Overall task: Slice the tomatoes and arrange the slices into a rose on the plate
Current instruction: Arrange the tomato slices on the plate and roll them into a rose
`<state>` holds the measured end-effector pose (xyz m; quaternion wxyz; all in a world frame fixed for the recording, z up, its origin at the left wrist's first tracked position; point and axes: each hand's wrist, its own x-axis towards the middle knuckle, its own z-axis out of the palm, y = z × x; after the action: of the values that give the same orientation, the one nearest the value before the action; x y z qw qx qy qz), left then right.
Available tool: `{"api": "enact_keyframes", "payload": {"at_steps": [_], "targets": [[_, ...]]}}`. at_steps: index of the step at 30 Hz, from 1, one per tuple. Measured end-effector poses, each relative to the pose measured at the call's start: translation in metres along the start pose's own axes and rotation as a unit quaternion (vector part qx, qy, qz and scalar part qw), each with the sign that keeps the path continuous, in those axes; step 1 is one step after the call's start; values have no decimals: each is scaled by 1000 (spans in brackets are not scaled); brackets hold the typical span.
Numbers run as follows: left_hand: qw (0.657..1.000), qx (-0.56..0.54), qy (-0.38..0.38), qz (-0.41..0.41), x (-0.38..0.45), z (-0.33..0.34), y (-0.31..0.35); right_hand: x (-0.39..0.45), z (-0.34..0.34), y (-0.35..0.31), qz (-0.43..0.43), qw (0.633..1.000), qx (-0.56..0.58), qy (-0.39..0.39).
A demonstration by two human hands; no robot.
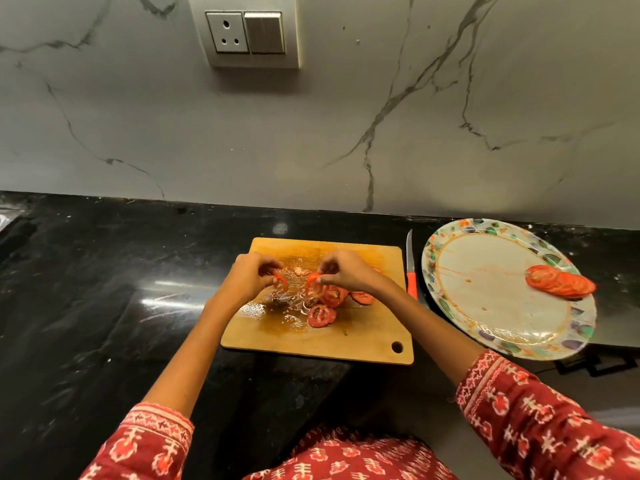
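A wooden cutting board (317,336) lies on a shiny black bench (104,289). The board is wet with tomato juice in the middle. It has a round hole in its near right corner.

Both hands are over the board, close together but not touching. The left hand (249,277) pinches a thin red tomato piece (282,280) in its fingertips. The right hand (346,273) pinches another curved tomato slice (313,284) that hangs down from its fingers. Under the right hand, more loose tomato slices (327,304) lie flat on the board, some on top of each other. The right wrist hides part of them.

Just right of the board lies a knife (410,265) with a red handle. Its tip points away toward the wall. It sits in the gap between the board and a big round plate (450,237). The plate is white with a ring of colored leaf shapes on its rim. A row of overlapping tomato slices (559,280) rests on the far right side of the plate. Thin smears of juice mark the plate's middle.

The person wears red sleeves (540,414) with a white pattern.

Behind the bench stands a gray marble wall (346,116) with dark veins. A plug socket and switch (244,31) are set in the wall, high up.
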<state>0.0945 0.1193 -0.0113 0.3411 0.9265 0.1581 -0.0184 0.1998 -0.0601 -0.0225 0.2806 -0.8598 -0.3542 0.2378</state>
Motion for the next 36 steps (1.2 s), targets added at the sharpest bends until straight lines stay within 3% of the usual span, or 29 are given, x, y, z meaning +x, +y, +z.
{"api": "enact_keyframes", "payload": {"at_steps": [7,21,27,36], "targets": [[997,-37,24,71,17,27,39,-31,-39,37,42,995,60,66],[978,6,-103,179,89,119,162,-126,-131,161,203,946,94,236],[963,13,-162,214,101,176,206,-161,-168,216,287,917,46,274],[946,29,-195,258,125,246,250,-179,-186,265,308,913,48,264]]}}
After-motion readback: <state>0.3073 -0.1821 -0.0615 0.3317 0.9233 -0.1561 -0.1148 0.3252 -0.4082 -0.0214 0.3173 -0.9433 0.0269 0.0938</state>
